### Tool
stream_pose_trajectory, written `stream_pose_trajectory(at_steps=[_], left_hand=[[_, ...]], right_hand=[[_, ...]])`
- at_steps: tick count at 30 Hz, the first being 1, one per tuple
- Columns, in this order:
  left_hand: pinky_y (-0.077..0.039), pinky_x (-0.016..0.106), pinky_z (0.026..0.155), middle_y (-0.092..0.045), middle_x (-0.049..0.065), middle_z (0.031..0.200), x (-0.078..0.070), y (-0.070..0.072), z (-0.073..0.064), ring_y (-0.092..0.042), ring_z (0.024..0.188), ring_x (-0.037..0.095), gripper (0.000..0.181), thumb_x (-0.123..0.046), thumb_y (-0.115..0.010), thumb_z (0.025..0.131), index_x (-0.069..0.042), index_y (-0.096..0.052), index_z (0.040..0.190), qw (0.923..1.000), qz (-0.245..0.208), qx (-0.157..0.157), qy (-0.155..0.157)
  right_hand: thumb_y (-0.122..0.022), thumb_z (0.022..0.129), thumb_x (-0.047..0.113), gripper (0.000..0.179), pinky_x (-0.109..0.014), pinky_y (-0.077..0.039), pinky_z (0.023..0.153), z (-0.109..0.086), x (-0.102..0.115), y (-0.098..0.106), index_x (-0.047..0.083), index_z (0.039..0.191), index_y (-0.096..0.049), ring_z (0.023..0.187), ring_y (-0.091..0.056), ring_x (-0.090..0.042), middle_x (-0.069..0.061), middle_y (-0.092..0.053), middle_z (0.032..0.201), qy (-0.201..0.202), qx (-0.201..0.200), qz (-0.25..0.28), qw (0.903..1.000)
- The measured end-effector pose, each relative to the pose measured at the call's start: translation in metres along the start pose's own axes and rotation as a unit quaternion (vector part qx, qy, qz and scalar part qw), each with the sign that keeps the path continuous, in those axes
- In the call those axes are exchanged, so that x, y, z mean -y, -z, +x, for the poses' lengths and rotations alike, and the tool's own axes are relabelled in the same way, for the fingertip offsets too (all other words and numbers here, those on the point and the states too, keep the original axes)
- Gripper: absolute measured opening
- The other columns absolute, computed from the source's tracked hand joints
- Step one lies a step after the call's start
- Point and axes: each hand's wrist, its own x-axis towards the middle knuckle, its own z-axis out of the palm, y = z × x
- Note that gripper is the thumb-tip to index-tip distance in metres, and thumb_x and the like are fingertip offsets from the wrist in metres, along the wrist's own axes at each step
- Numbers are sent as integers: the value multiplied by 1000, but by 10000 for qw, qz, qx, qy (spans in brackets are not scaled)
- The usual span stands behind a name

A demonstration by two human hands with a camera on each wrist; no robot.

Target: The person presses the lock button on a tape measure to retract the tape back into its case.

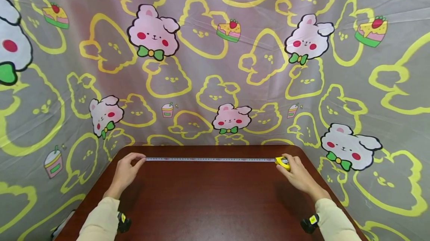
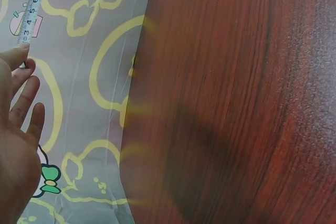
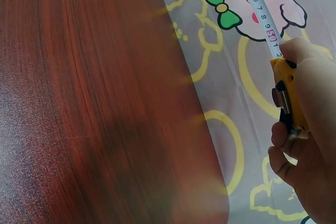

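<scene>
Brown wood surface (image 1: 215,203) lower centre, far corners rounded; patterned curtain (image 1: 198,63) behind and at both sides. Yellow tape measure (image 1: 282,162) right of centre, gripped in right hand (image 1: 298,173); blade (image 1: 205,159) runs straight near the far edge, end pinched by left hand (image 1: 125,170). Wood stretches from blade to frame bottom. Only wrist views give legible digits.

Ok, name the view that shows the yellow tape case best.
Right wrist: the yellow tape case is largest there, though the right hand partly covers it. The head view shows it small; the left wrist view, not at all.
</scene>
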Motion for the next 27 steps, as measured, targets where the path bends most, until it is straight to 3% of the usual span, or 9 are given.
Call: stream_pose_trajectory(at_steps=[16,27], left_hand=[[-45,40,71,-63,-6,88,-6,-10,1,-57,82,13,9,-13,-71,83,-13,-68,91,9998,-147,102,-112],[-44,38,72,-64,-3,88,-6,-14,2,-58,82,16,10,-15,-71,84,-9,-69,92,9995,-228,64,-220]], right_hand=[[-58,86,53,64,-38,-41,72,0,6,-5,11,132,-41,86,-47,-23,-12,-42,106,38,-45,96,9999],[-59,85,52,60,-38,-41,72,5,16,-16,14,130,-43,87,-47,-21,-9,-42,104,42,-24,213,9998]])
